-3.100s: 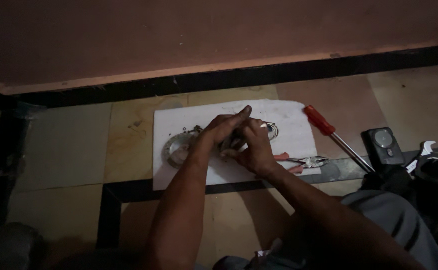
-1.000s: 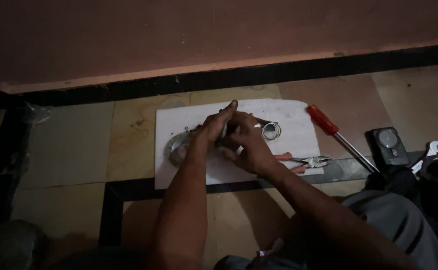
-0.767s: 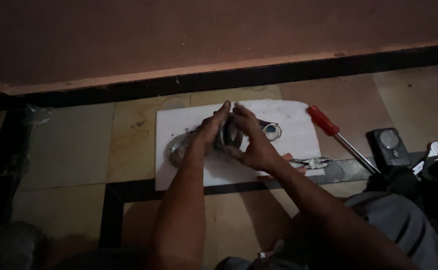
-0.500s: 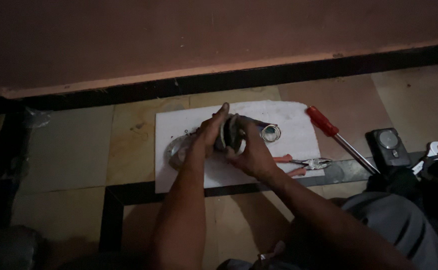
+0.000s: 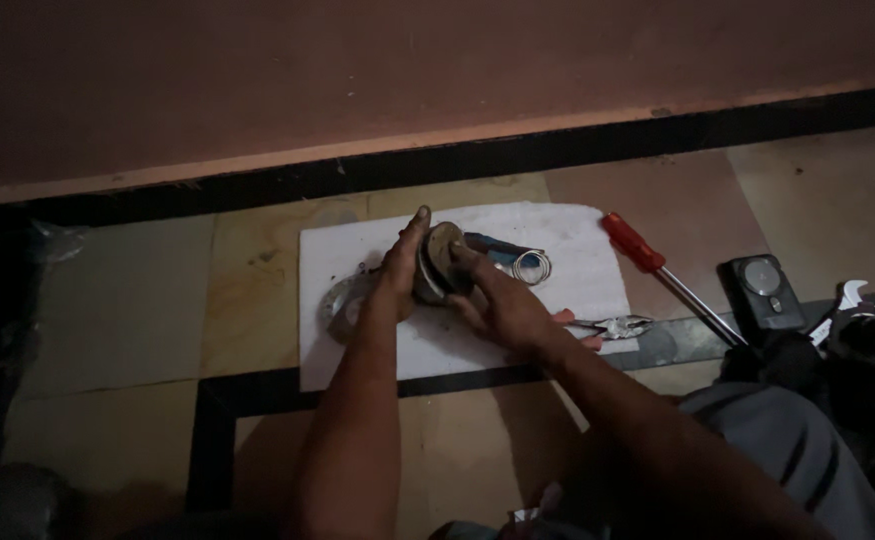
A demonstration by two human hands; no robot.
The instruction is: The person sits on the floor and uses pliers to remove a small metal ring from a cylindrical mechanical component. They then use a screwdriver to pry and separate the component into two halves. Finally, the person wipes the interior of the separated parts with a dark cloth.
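Both my hands hold a round metal disc-shaped part (image 5: pixel 440 262) upright on its edge over a white sheet (image 5: pixel 567 290) laid on the tiled floor. My left hand (image 5: pixel 397 275) presses its left face and my right hand (image 5: pixel 497 300) grips it from the right. A flat metal ring (image 5: pixel 339 305) lies on the sheet just left of my left hand. Behind the disc, a blue-handled piece with a small metal ring (image 5: pixel 529 264) rests on the sheet.
Pliers with orange grips (image 5: pixel 607 326) lie at the sheet's right edge. A red-handled screwdriver (image 5: pixel 657 272) is on the floor to the right, next to a small dark device (image 5: pixel 760 290) and a spanner (image 5: pixel 842 303). A wall runs along the back.
The metal disc has been lifted from lying among my fingers on the sheet and tipped upright on its edge between both hands.
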